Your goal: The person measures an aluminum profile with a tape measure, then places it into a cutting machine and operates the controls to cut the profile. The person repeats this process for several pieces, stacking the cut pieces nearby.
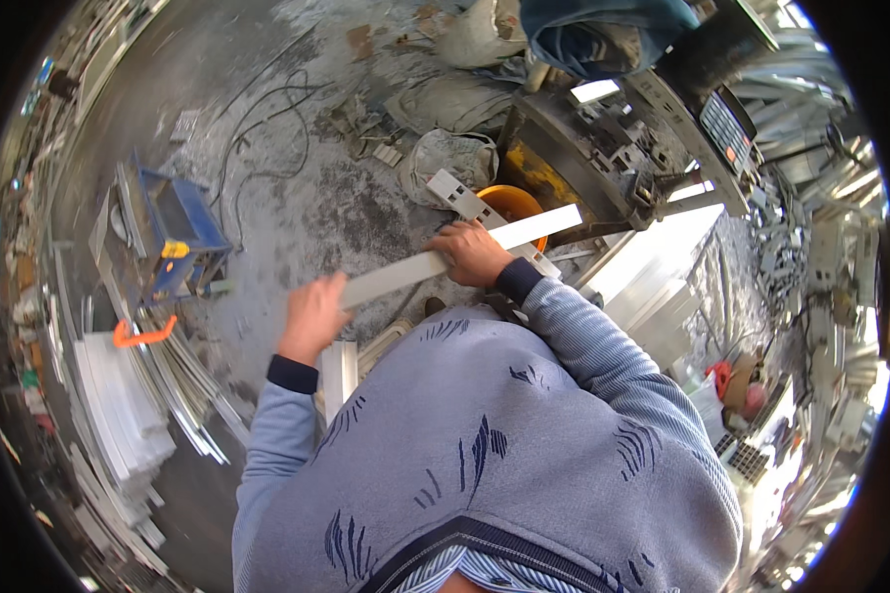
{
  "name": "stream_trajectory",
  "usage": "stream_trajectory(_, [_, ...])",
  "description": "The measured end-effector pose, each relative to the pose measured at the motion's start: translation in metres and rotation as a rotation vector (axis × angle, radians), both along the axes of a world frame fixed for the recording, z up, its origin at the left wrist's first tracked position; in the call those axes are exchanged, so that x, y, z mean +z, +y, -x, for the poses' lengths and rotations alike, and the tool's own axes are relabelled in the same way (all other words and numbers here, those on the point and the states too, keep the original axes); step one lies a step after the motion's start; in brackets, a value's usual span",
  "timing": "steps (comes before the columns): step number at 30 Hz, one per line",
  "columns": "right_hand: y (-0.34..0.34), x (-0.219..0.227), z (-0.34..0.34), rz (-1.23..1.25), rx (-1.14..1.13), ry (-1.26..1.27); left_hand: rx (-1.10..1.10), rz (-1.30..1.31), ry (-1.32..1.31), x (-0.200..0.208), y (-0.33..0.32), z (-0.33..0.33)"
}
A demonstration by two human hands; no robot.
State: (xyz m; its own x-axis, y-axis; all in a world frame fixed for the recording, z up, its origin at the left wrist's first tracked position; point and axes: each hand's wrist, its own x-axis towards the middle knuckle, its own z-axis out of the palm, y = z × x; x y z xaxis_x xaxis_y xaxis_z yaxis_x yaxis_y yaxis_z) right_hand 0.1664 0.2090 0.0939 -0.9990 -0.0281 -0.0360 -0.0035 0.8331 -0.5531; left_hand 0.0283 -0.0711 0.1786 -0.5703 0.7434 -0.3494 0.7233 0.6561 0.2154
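Observation:
A long white rectangular bar (396, 280), which looks like a profile, slants across in front of my body, its right end higher and farther away. My left hand (314, 314), slightly blurred, is closed around its near left end. Farther along, my right hand (473, 252) grips the bar from above, fingers curled over it. Beyond my right hand, a pale strip with dark square holes (455, 193) runs under the bar. An orange bucket (512, 198) stands behind the bar's right part, partly covered by it.
At the right front is a dark metal machine (564, 138) with a calculator (727, 128) beside it. A blue metal stand (183, 232) is on the left, near stacked white profiles (119, 400) and an orange hook-shaped piece (144, 333). Cables (267, 173) and sacks (450, 163) lie on the dusty floor.

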Motion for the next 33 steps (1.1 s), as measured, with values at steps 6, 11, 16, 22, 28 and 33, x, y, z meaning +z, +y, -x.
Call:
stream_trajectory(6, [0.028, -0.042, -0.075, -0.039, -0.459, 0.261, -0.081, -0.120, -0.045, -0.083, 0.018, -0.034])
stream_trajectory(11, [0.068, -0.077, -0.119, 0.365, -1.424, 0.178, -0.047, -0.137, -0.106, -0.110, 0.034, -0.055])
stream_trajectory(16, [0.111, -0.089, -0.123, 1.541, -1.351, 0.063, -0.045, -0.128, -0.144, -0.125, 0.047, -0.067])
stream_trajectory(22, [0.140, -0.103, -0.098, 1.507, -1.327, 0.147, -0.030, -0.241, -0.370, -0.164, 0.054, -0.084])
stream_trajectory(28, [0.160, -0.107, -0.088, 1.518, -1.206, 0.138, 0.067, 0.049, -0.551, -0.212, 0.055, -0.095])
stream_trajectory(33, [0.173, -0.101, -0.084, 1.609, -1.183, 0.158, 0.170, 0.061, -0.526, -0.218, 0.064, -0.110])
